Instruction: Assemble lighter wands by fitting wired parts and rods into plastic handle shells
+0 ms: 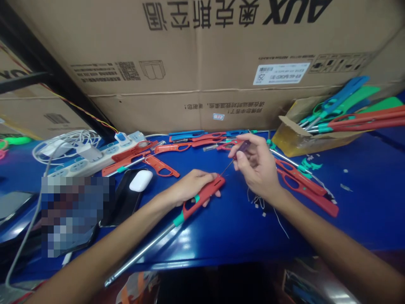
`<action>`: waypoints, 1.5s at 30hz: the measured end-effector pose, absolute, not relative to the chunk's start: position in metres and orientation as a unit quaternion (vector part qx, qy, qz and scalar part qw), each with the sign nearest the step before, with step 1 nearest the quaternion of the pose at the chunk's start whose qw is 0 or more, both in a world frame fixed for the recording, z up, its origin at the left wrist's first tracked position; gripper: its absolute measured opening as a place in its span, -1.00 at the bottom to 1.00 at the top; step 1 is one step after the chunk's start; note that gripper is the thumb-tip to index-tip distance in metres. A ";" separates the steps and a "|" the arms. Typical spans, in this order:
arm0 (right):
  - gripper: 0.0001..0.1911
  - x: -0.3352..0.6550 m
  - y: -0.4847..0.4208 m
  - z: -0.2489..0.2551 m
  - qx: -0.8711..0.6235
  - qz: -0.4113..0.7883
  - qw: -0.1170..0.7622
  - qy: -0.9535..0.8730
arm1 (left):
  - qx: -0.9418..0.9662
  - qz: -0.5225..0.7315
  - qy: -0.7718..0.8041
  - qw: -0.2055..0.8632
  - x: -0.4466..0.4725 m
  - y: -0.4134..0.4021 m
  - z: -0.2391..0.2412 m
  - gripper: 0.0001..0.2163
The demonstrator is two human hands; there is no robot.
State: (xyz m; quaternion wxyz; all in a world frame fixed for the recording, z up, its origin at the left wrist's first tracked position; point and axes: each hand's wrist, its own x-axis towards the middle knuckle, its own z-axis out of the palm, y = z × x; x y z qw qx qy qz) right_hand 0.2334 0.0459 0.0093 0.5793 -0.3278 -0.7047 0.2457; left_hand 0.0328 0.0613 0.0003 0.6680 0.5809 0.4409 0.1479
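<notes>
My left hand (191, 185) is closed around the red handle of a long-nosed lighter (207, 194). Its silver tube slants down to the left past the table's front edge, with a green collar where tube meets handle. In my right hand (261, 171) is a screwdriver (243, 147) with a dark purple handle, pinched between thumb and fingers. The thin shaft slopes down to the left, its tip at the end of the lighter's handle. Whether the tip sits in a screw is too small to tell. Beside my right forearm lie red lighter pieces (303, 183) with green parts.
Behind the blue table (247, 240) stands a big cardboard box (177, 50). An open carton (297, 139) of lighters is at right. Lighter shells (174, 147), a power strip (110, 152), a white earbud case (141, 180) and phones lie back and left. Loose wires (261, 202) lie near my right wrist.
</notes>
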 end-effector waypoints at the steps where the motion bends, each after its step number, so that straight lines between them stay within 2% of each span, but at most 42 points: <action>1: -0.66 0.233 0.046 0.009 -0.328 0.245 0.575 -0.708 | 0.580 0.149 0.442 0.668 0.033 0.061 0.001 -0.63; 13: -0.66 0.232 0.049 0.006 -0.334 0.240 0.565 -0.716 | 0.586 0.156 0.430 0.669 0.034 0.061 0.002 -0.66; 22: -0.61 0.235 0.045 0.020 -0.355 0.218 0.506 -0.756 | 0.609 0.144 0.435 0.648 0.034 0.061 0.003 -0.60; 27: -0.67 0.237 0.044 0.029 -0.330 0.242 0.531 -0.742 | 0.611 0.143 0.436 0.645 0.035 0.060 0.004 -0.62; 31: -0.79 0.239 0.045 0.033 -0.351 0.193 0.519 -0.755 | 0.609 0.141 0.446 0.641 0.037 0.058 0.008 -0.63; 34: -0.73 0.239 0.044 0.036 -0.339 0.197 0.494 -0.776 | 0.611 0.141 0.450 0.636 0.037 0.059 0.007 -0.63; 36: -0.75 0.238 0.044 0.037 -0.339 0.214 0.514 -0.758 | 0.616 0.142 0.444 0.636 0.037 0.059 0.005 -0.64; 40: -0.90 0.239 0.045 0.036 -0.353 0.125 0.549 -0.747 | 0.627 0.145 0.426 0.636 0.035 0.060 0.001 -0.64; 45: -0.68 0.241 0.043 0.041 -0.339 0.128 0.485 -0.796 | 0.627 0.145 0.435 0.630 0.036 0.060 0.003 -0.62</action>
